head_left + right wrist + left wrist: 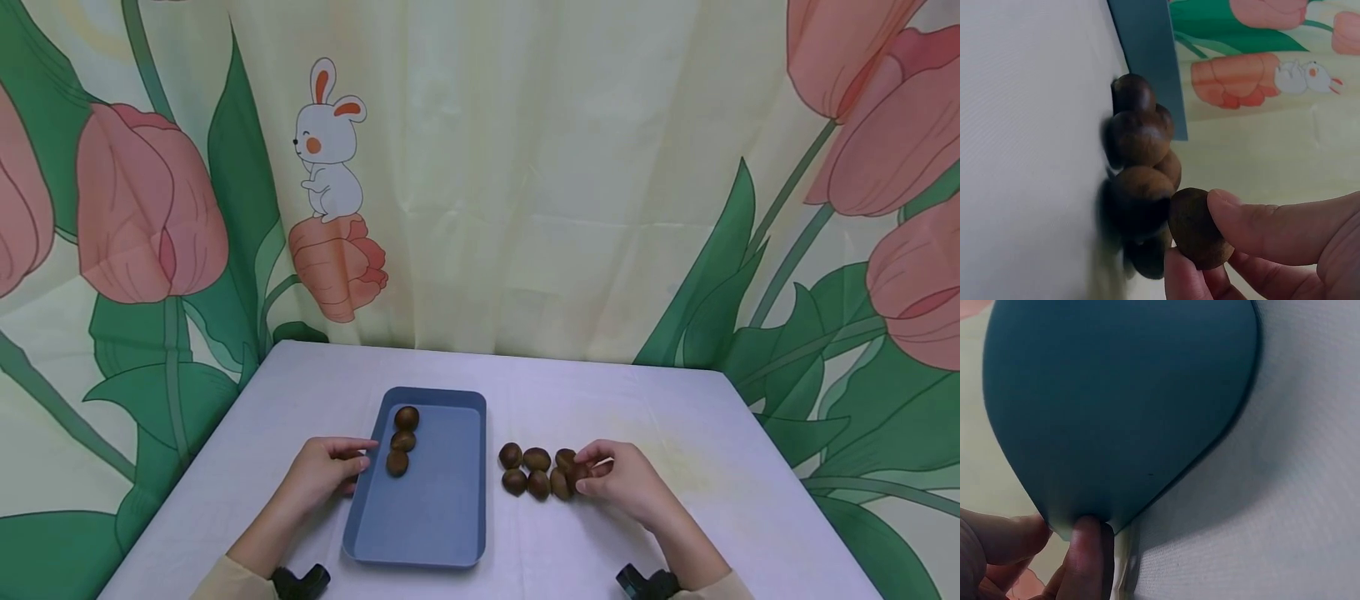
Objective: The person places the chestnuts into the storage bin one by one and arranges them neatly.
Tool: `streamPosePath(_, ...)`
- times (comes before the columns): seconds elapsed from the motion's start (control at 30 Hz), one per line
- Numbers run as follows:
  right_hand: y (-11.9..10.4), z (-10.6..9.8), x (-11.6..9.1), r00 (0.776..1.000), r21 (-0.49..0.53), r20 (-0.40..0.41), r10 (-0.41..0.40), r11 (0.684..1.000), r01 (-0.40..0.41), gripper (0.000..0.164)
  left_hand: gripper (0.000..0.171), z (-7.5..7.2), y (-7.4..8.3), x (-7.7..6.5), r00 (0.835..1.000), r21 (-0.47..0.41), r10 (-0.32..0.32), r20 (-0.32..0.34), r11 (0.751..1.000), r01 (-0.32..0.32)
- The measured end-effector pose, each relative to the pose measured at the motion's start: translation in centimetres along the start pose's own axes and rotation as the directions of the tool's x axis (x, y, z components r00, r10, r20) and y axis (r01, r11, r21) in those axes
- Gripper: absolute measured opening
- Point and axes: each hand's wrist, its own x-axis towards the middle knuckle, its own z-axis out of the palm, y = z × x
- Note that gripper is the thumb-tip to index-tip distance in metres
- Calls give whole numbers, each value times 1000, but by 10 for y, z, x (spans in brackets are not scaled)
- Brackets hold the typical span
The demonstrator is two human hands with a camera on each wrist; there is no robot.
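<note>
My left hand (pixel 321 468) pinches the left rim of a blue-grey rectangular tray (pixel 435 521); the left wrist view shows thumb and finger at the edge of its dark underside. Inside the tray, three brown chestnuts (pixel 403 440) form a short column near the upper left. To the right of the tray, my right hand (pixel 626 482) holds a chestnut (pixel 1197 228) between thumb and fingers. That chestnut is at the right end of several more chestnuts (pixel 537 459), which lie on the table in two rows. Part of this group is hidden behind the others in the right wrist view.
A white cloth covers the table (pixel 600 392), with a faint yellowish stain (pixel 678 462) right of the chestnuts. Behind the table hangs a curtain (pixel 525 192) printed with tulips and a rabbit on a carrot. Dark camera mounts (pixel 300 582) sit at both wrists.
</note>
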Motion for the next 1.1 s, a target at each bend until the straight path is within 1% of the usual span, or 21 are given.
streamPosePath(0.2, -10, 7, 1, 998, 36, 30, -47, 998, 46, 33, 27, 0, 1, 0, 1000, 2, 2, 1, 1000, -2)
streamPosePath(0.33, -16, 13, 1, 994, 47, 65, -86, 995, 83, 32, 27, 1, 0, 1, 1000, -4, -2, 3, 1000, 2)
streamPosePath(0.6, -33, 24, 6, 985, 80, 102, -137, 988, 129, 30, 27, 0, -1, 1, 1000, -2, 2, 2, 1000, -2)
streamPosePath(0.87, -55, 33, 10, 984, 103, 118, -135, 987, 123, 28, 27, 0, -2, 2, 1000, 0, 9, 1, 1000, -9)
streamPosePath(1.1, -74, 45, 16, 968, 106, 137, -210, 975, 197, 27, 28, 0, -2, 2, 1000, 4, 2, 3, 1000, -2)
